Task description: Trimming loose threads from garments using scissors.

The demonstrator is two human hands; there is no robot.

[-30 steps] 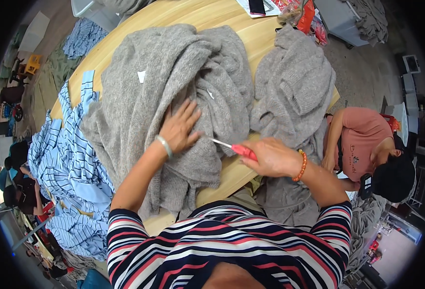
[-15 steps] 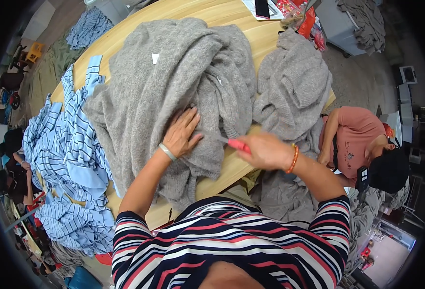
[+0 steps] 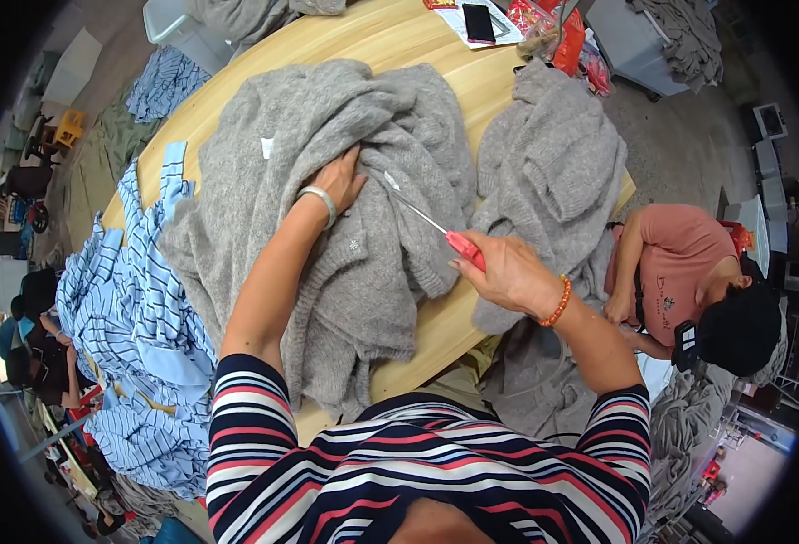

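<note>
A heap of grey knitted sweaters lies in front of me on a pale wooden table. My left hand rests on the knit, its fingers stretched forward and partly tucked beneath a thick fold. Its thumb is apart from them, with no cloth visibly pinched. Closed round the red handle of a tool with a long thin metal shaft is my right hand. The shaft points up and left, its tip at a small white label on the sweater. Exactly which kind of tool this is cannot be made out.
Another grey sweater lies on the right of the table. Blue striped garments hang over its left edge. A phone and red plastic packaging sit at the far side. A person in pink is at right.
My left hand has moved up and under the fold, exposing more knit below it. My right hand has shifted slightly right, and the tool's shaft now points toward the label.
</note>
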